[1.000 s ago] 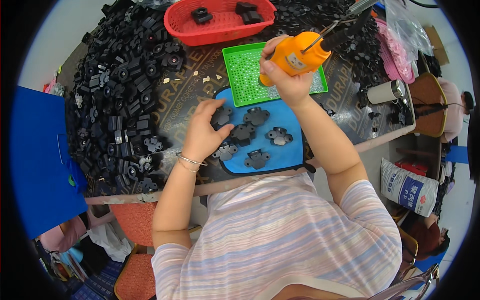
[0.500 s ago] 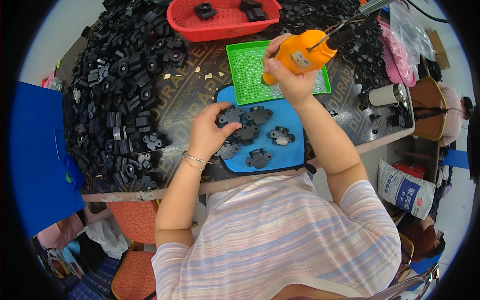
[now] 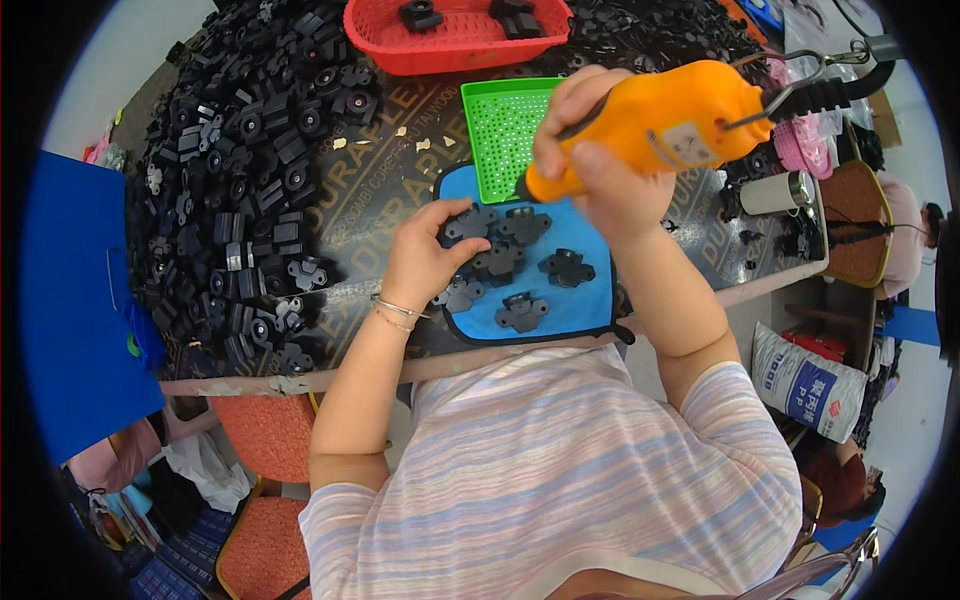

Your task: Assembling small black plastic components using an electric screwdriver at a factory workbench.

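Observation:
My right hand (image 3: 630, 200) is wrapped around an orange electric screwdriver (image 3: 670, 110), held nearly level with its tip toward the left, over the near edge of a green perforated tray (image 3: 500, 105). Between the thumb and fingers of my left hand (image 3: 422, 255) is a black plastic part (image 3: 470, 223) lying on a blue mat (image 3: 590, 315). Several similar parts lie around it, among them one by my thumb (image 3: 500, 261), one at the right (image 3: 567, 267) and one near the front edge (image 3: 521, 312). The screwdriver and right hand hide much of the tray.
Black parts (image 3: 250, 190) are heaped across the table's left side, with more small ones at the back. Behind the tray stands a red basket (image 3: 450, 60) with a few parts inside. A white cylindrical bottle (image 3: 770, 194) lies at the right. A coiled cable (image 3: 815, 98) runs to the screwdriver.
My right hand has lifted the screwdriver and brought it toward me, its tip moving from over the tray to its near edge. My left hand stays at the same part.

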Available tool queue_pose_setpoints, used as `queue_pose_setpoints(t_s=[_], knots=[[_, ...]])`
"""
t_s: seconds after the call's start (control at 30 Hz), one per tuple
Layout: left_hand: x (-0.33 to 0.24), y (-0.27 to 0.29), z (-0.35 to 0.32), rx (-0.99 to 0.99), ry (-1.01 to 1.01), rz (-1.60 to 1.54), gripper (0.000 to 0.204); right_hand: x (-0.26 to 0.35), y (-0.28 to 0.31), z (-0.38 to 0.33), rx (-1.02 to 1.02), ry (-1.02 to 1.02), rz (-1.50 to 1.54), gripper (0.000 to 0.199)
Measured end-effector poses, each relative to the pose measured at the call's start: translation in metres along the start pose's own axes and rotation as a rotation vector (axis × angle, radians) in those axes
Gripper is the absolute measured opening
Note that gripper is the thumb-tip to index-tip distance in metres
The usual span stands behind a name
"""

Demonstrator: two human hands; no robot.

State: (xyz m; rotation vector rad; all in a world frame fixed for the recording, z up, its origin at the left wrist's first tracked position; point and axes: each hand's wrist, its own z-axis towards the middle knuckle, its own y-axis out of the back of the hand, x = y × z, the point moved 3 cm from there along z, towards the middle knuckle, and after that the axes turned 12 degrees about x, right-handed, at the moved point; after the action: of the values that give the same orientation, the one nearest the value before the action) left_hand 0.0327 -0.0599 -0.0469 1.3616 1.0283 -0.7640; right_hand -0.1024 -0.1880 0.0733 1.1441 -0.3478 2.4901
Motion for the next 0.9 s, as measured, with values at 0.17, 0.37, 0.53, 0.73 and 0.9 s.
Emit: queue_pose_setpoints(t_s=[0.17, 0.37, 0.53, 0.73, 0.9], knots=[[-0.011, 0.004, 0.001, -0.001, -0.002, 0.032, 0.047, -0.008, -0.025, -0.002, -0.03, -0.075, 0.092, 0.027], [-0.013, 0.005, 0.0, 0.003, 0.014, 0.056, 0.047, -0.012, -0.028, 0.0, 0.012, -0.122, 0.042, 0.025], [-0.013, 0.005, 0.0, 0.008, 0.002, 0.046, 0.047, -0.012, -0.03, 0.003, -0.015, -0.16, 0.091, 0.022], [-0.009, 0.005, 0.0, -0.009, -0.04, 0.045, 0.046, -0.023, -0.037, 0.003, 0.067, -0.21, -0.019, 0.021], [-0.007, 0.004, 0.0, -0.008, -0.039, 0.036, 0.046, -0.029, -0.034, 0.0, 0.119, -0.241, 0.007, 0.021]])
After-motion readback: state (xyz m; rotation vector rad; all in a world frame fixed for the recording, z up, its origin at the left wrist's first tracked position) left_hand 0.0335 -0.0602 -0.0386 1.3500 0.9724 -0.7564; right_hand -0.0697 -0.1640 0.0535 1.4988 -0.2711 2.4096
